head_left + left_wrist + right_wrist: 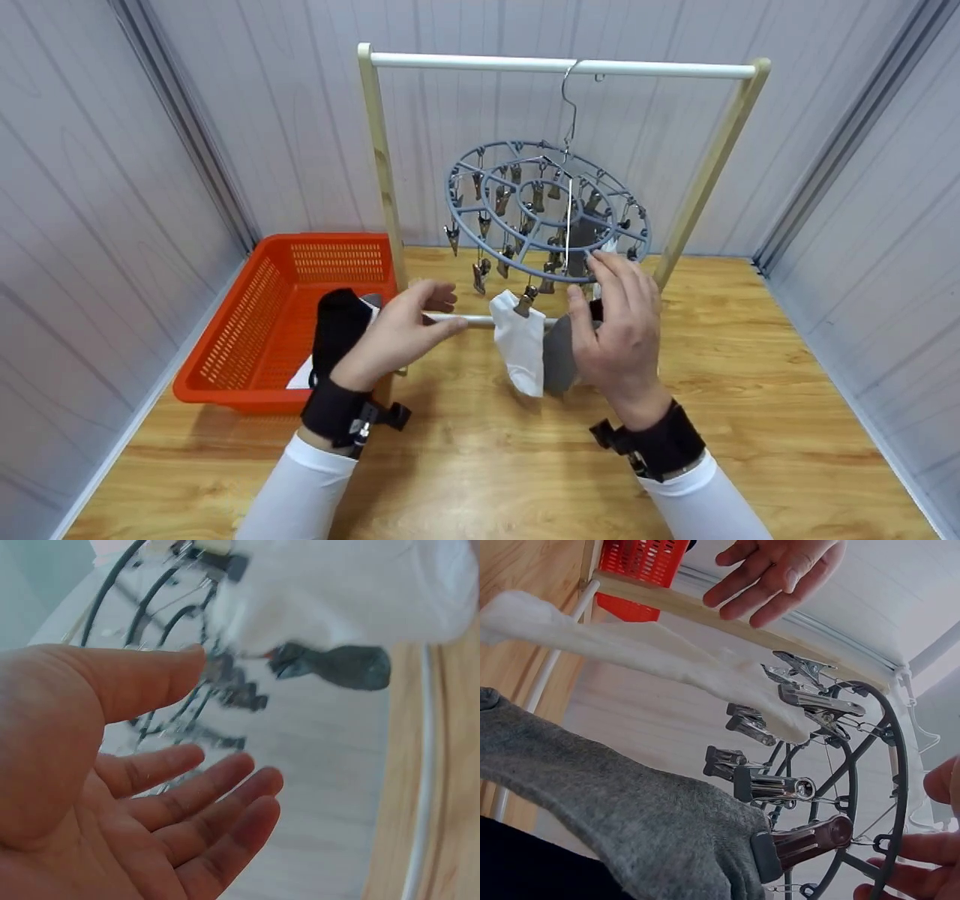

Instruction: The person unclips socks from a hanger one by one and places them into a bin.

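Head view: left hand relaxed, empty; right hand fingers straight at clip hanger

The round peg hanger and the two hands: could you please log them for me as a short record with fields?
hanger: grey round peg hanger, hooked on the white top rail
pegged items: white sock, grey sock
left hand: open, holds nothing, beside the white sock
right hand: fingers raised to the hanger's near rim; grip unclear
basket: orange basket at left, black sock inside
surface: wooden table
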Motion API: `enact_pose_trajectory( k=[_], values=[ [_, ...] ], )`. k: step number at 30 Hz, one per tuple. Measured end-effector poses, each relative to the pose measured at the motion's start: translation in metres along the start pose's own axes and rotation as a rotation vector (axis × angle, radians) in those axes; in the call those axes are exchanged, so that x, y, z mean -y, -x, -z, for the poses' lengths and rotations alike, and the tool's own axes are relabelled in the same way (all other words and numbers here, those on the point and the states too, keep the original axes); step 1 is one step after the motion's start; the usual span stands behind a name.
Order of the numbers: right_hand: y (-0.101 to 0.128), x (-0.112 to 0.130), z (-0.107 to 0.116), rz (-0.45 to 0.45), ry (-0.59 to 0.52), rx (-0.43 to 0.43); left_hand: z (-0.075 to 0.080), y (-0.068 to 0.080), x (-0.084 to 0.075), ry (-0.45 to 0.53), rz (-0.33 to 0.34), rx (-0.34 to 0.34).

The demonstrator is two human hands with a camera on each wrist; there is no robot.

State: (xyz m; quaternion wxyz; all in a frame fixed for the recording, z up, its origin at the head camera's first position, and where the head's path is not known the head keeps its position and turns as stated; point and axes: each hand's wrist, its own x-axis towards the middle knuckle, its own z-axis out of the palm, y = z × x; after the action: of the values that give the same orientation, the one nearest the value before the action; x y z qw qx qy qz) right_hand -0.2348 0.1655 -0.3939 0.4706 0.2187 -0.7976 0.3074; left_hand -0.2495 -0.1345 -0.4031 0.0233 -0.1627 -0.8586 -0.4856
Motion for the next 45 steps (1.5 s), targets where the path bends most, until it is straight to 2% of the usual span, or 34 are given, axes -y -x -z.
enact_pose_trajectory(
  k=[6, 12, 21, 31, 37, 45],
  values=[
    [0.002, 0.002, -0.002, 0.019, -0.020, 0.009, -0.028, -0.003, -0.001, 0.005, 0.000, 0.040],
    [0.002, 0.006, -0.004, 0.037, -0.050, 0.012, -0.047, -0.004, 0.004, 0.086, -0.009, 0.036],
    [0.003, 0.009, -0.005, 0.047, -0.082, 0.037, -0.060, -0.008, 0.013, 0.271, 0.024, 0.013],
    [0.004, 0.012, -0.004, 0.060, -0.098, 0.059, -0.064, -0.012, 0.018, 0.456, 0.063, -0.007],
    [0.003, 0.012, -0.005, 0.058, -0.118, 0.045, -0.064, -0.011, 0.016, 0.432, 0.089, -0.015],
    [0.003, 0.013, -0.004, 0.068, -0.143, 0.027, -0.061, -0.008, 0.012, 0.357, 0.009, 0.025]
  ],
)
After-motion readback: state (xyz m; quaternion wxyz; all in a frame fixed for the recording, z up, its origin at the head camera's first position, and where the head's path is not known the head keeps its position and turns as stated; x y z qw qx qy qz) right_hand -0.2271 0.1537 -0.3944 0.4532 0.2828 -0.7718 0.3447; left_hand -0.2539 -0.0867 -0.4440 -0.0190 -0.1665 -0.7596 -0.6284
